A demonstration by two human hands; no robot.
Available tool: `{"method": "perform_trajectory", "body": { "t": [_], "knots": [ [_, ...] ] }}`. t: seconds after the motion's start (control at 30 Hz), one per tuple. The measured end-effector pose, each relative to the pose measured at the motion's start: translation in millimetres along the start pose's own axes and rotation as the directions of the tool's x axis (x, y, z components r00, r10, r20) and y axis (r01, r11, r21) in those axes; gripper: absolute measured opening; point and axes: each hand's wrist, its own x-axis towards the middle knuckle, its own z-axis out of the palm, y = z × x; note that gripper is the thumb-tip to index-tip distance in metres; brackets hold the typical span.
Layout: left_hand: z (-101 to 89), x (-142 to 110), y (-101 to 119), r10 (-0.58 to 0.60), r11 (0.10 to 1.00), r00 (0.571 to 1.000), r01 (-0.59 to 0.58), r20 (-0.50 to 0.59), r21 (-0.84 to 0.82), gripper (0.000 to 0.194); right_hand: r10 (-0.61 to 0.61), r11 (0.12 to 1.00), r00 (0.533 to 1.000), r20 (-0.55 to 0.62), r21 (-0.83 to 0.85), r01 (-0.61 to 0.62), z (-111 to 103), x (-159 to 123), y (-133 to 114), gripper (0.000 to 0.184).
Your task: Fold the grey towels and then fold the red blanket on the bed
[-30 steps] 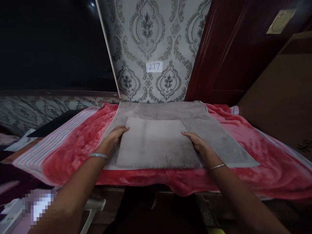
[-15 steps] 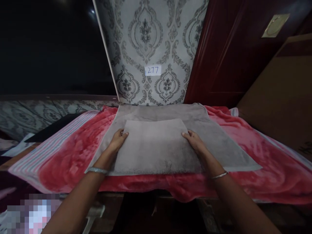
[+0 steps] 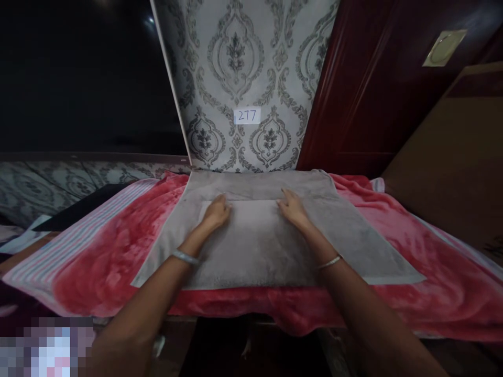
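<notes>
A grey towel (image 3: 346, 241) is spread on a fluffy red blanket. On its middle rests a lighter grey rectangular layer (image 3: 251, 235), perhaps a folded part of the same towel; I cannot tell if it is separate. My left hand (image 3: 217, 212) touches the layer's far edge near its left corner, fingers slightly bent and apart from the thumb. At the right part of that edge lies my right hand (image 3: 293, 209), its index finger stretched out and thumb spread. Neither hand visibly grips anything. Each wrist wears a bracelet.
The red blanket (image 3: 106, 267) with a striped border covers the table and hangs over its front. Behind are a patterned wall with a paper label (image 3: 247, 115) and a dark screen (image 3: 78, 78). A large cardboard box (image 3: 456, 157) stands at the right.
Both hands have left the sides of the light grey layer and moved inward along its far edge. Their hold on its sides is released. The layer looks flatter on the towel.
</notes>
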Motion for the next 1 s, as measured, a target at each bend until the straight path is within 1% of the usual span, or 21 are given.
{"method": "perform_trajectory", "body": {
  "t": [0.07,0.13,0.23,0.33,0.47,0.57,0.67,0.77,0.87,0.93,1.0],
  "knots": [
    [21.6,7,25,0.044,0.997,0.998,-0.047,0.047,0.063,0.057,-0.044,0.995,0.999,-0.008,-0.085,0.043,15,9,-23,0.053],
    [43.8,4,40,0.063,0.98,0.994,-0.079,0.091,0.182,0.057,-0.034,0.984,0.999,0.013,-0.177,0.036,34,4,-33,0.05],
    [67.4,-9,43,0.069,0.945,0.99,-0.105,0.126,0.31,0.059,-0.001,0.959,0.996,0.09,-0.284,0.027,57,-18,-26,0.047],
    [75.2,-18,37,0.069,0.934,0.988,-0.112,0.138,0.339,0.061,0.01,0.945,0.992,0.127,-0.326,0.032,68,-31,-15,0.049],
    [73.6,-18,35,0.076,0.937,0.99,-0.113,0.123,0.332,0.062,0.003,0.943,0.99,0.143,-0.33,0.045,69,-29,-11,0.051],
    [67.2,-15,31,0.046,0.93,0.994,-0.079,0.1,0.358,0.063,0.004,0.947,0.99,0.143,-0.319,0.042,69,-26,-11,0.051],
    [51.5,-12,16,-0.057,0.916,0.994,0.015,0.093,0.402,0.065,0.001,0.947,0.992,0.129,-0.318,0.04,70,-27,-9,0.05],
    [30.6,-12,-8,-0.18,0.899,0.978,0.119,0.107,0.422,0.064,0.004,0.935,0.991,0.131,-0.351,0.043,70,-28,-11,0.05],
    [16.0,-16,-26,-0.252,0.881,0.961,0.18,0.111,0.438,0.064,0.035,0.92,0.988,0.152,-0.39,0.027,67,-28,-15,0.052],
    [11.8,-16,-30,-0.267,0.87,0.957,0.189,0.113,0.455,0.064,0.054,0.915,0.985,0.163,-0.402,0.016,65,-27,-19,0.053],
    [10.7,-15,-26,-0.275,0.856,0.954,0.187,0.117,0.481,0.064,0.067,0.912,0.982,0.176,-0.409,0.011,63,-26,-22,0.053]
  ]
}}
